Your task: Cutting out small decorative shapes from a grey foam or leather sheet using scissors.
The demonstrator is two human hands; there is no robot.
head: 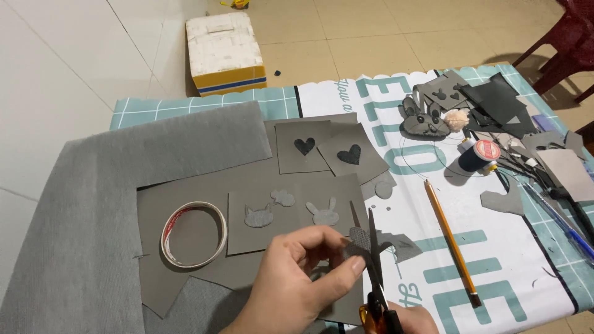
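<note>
The left hand (297, 278) holds a small grey scrap (361, 238), with its fingers (346, 272) pinched shut on the lower left edge. The scrap sits up and to the right of the thumb, just above the desk (526, 297). The scissors (375, 272) come up from the bottom, long way pointing up, and the blades touch the scrap on its right side. The right hand (408, 321) is low at the edge, closed on the orange handles, but most of it is cut off from view. So the scrap lies between the two hands, the left one nearer.

Under the hands lie dark grey sheets (185, 198) with small bunny and cat shapes. A tape ring (193, 235) rests to the left. A pencil (450, 241) lies to the right, well apart. Farther off sit a thread spool (479, 154) and a felt bunny face (424, 117). Nothing stands in the way of the blades.
</note>
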